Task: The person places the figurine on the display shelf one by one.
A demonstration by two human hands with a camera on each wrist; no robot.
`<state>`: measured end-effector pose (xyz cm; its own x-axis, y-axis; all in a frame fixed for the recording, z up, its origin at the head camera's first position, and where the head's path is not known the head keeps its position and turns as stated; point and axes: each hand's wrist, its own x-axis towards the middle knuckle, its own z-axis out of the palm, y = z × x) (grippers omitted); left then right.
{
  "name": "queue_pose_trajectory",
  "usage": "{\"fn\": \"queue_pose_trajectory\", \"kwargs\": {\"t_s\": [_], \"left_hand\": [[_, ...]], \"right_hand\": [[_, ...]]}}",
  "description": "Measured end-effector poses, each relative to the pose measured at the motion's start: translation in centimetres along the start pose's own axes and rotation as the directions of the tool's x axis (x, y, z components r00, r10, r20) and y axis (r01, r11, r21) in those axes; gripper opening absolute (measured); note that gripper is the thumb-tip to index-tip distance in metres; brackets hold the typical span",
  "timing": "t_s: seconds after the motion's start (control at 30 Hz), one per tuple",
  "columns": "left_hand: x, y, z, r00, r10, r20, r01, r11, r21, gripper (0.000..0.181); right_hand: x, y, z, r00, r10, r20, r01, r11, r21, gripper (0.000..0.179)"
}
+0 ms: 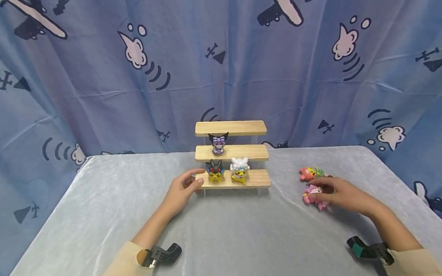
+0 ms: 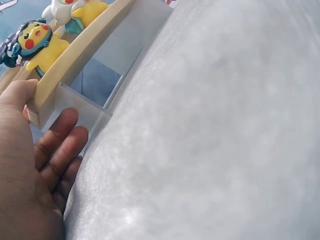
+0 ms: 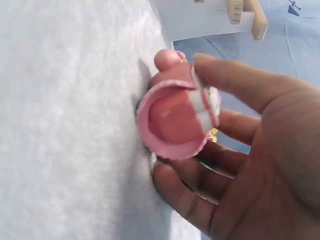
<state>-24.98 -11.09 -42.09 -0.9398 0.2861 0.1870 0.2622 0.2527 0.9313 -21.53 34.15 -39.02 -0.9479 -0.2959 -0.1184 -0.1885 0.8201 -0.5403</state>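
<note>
Fingers of the right hand [image 1: 342, 194], in the head view, curl around the pink figurine [image 1: 316, 196], which lies at about three o'clock on the counter [image 1: 227, 239]; a pink-and-green figurine [image 1: 312, 173] is just beside it at twelve. The wooden stand [image 1: 231, 153] is at twelve o'clock on the counter, and the left hand [image 1: 179, 194] pinches the end of its lowest shelf, at the stand's eight o'clock. A steady, light hold there should serve best, since a tug could topple the dark-eared figurine [image 1: 215, 171] or the white-hooded figurine [image 1: 240, 169] on that shelf, or the purple-and-black figurine [image 1: 218, 145] on the middle one. The right palm hides much of the pink figurine.

In the left wrist view, the thumb presses the shelf end at nine o'clock; the lower fingers curl loosely near the clear side panel. The index finger is nearly all behind the wood, and the figurines toward eleven o'clock are cut off by the edge.

In the right wrist view, the thumb at one o'clock and the fingers from three to six clamp the pink figurine, its base facing the camera. A firm, even pinch on the body seems wise, drawn clear of its neighbour. Its face is turned away, and whether it touches the counter is hard to tell.
</note>
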Motion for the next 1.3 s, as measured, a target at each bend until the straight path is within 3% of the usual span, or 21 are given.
{"fn": "queue_pose_trajectory", "kwargs": {"t_s": [0.37, 0.7, 1.03, 1.3], "left_hand": [[0.0, -0.4, 0.4, 1.0, -0.012, 0.016, 0.013, 1.0, -0.016, 0.036], [-0.2, -0.2, 0.1, 1.0, -0.022, -0.002, 0.022, 1.0, -0.004, 0.037], [0.0, -0.1, 0.0, 1.0, -0.013, 0.004, 0.013, 1.0, 0.005, 0.037], [-0.1, 0.3, 0.0, 1.0, -0.006, 0.003, 0.006, 1.0, 0.006, 0.037]], "right_hand": [[0.0, 0.9, 1.1, 1.0, 0.023, 0.004, -0.024, 0.998, 0.062, 0.045], [0.6, 1.6, 1.5, 0.995, 0.032, -0.099, -0.018, 0.989, 0.146, 0.039], [0.9, 1.9, 2.1, 0.978, 0.046, -0.204, -0.016, 0.989, 0.147, 0.039], [1.0, 1.7, 2.8, 0.948, -0.003, -0.318, 0.069, 0.978, 0.196, 0.036]]}}
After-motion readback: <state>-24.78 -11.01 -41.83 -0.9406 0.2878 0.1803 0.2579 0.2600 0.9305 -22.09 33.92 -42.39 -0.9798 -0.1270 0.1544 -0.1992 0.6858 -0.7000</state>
